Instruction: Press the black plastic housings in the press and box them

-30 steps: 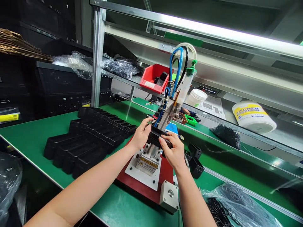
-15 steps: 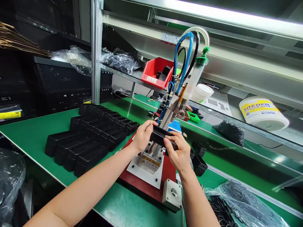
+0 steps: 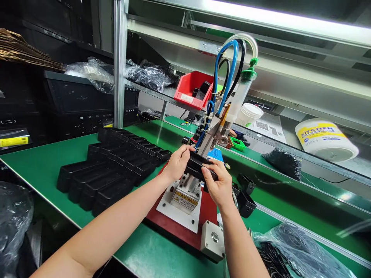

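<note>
A black rectangular housing (image 3: 196, 165) lies level between my two hands, below the nozzle of a dispensing machine (image 3: 216, 133). My left hand (image 3: 178, 162) is closed around its left end, thumb on the near side. At the opposite end, my right hand (image 3: 218, 181) grips it with the thumb in front and fingers over the top. The machine carries a clear syringe (image 3: 240, 92) with a green cap, plus blue and black hoses. Its white base plate (image 3: 185, 216) has a warning label. Whether the housing touches the fixture beneath is hidden by my hands.
Rows of black housings (image 3: 101, 185) lie on the green bench at left. More black parts (image 3: 246, 202) stand right of the machine. A grey button box (image 3: 213, 239) sits in front, beside a bag of black rings (image 3: 298, 247). A red bin (image 3: 193, 90) rests on the shelf.
Both hands keep their grip on the housing, which has tilted slightly. The whole view has shifted a little, with the scene a few pixels further right.
</note>
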Demonstrator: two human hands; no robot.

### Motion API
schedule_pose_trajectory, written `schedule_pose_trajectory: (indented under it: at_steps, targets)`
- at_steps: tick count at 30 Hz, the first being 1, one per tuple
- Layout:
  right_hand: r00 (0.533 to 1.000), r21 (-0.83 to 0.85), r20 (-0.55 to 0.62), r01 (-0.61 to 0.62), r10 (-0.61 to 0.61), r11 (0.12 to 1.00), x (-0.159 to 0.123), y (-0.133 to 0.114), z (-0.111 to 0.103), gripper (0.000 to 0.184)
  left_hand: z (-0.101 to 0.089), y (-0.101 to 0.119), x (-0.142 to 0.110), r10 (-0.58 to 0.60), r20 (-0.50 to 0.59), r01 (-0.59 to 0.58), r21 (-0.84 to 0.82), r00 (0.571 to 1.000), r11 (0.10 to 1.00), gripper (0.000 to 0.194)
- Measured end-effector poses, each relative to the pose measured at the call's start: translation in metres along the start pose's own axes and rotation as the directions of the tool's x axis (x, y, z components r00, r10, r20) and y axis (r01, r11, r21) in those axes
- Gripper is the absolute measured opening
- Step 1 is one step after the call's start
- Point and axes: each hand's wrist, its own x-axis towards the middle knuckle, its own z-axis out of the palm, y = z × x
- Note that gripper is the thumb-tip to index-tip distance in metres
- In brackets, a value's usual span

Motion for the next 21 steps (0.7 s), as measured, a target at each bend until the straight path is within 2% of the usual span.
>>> schedule_pose_trajectory:
  at_steps: [13,21]
  targets:
    - [0.988,0.021,-0.133,0.08,-0.077,0.997,-0.005,0.002,0.008,0.008,0.008,0.0,-0.004,0.044,-0.104,-0.052,-0.079,0.994,0.996,0.033]
    - [1.0,0.054,-0.008,-0.004,0.005,0.999,0.001,-0.004,-0.003,0.013,0.007,0.0,0.001,0.009,-0.08,-0.015,-0.069,0.997,0.997,0.029]
